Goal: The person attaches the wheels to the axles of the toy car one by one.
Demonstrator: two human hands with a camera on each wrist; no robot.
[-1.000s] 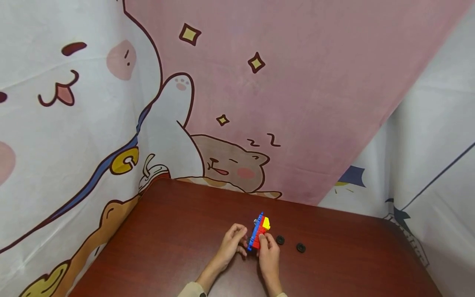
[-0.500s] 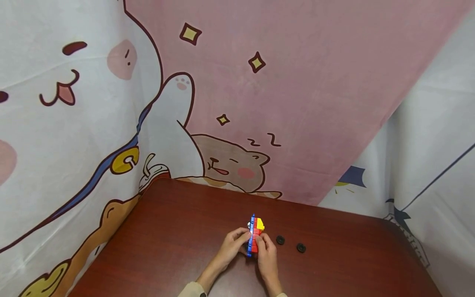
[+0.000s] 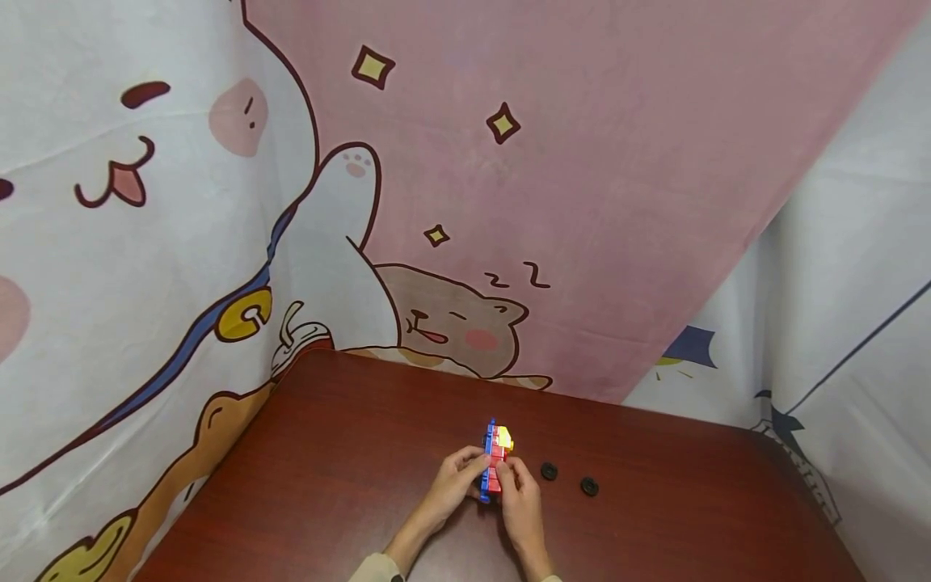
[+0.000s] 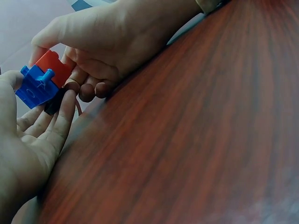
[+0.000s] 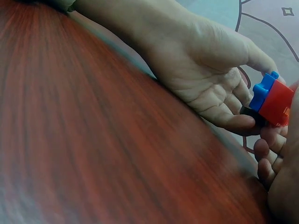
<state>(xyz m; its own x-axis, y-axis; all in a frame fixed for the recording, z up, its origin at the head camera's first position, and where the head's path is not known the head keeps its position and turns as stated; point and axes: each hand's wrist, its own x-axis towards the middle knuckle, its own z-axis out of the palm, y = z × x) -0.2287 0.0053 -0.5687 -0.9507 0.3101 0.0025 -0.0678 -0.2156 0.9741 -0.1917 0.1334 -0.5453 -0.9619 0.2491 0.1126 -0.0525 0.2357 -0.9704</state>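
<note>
A small brick build (image 3: 494, 457) of blue, red and yellow pieces is held upright just above the brown table (image 3: 342, 469), between both hands. My left hand (image 3: 473, 465) pinches its blue side, thumb on top and fingers beneath, as the right wrist view shows on the left hand (image 5: 210, 79) and the build (image 5: 273, 98). My right hand (image 3: 511, 477) grips the red side; in the left wrist view the right hand (image 4: 107, 42) curls over the red brick (image 4: 53, 65). A black wheel (image 5: 252, 114) shows under the build, by the left fingertips.
Two loose black wheels (image 3: 549, 470) (image 3: 589, 486) lie on the table just right of the hands. A cartoon-printed cloth (image 3: 436, 202) hangs behind and beside the table. The table's left edge (image 3: 218, 477) runs diagonally.
The build has shifted slightly left and turned more upright. My left hand, a little apart from it a second ago, now pinches its blue side. The loose wheels have not moved.
</note>
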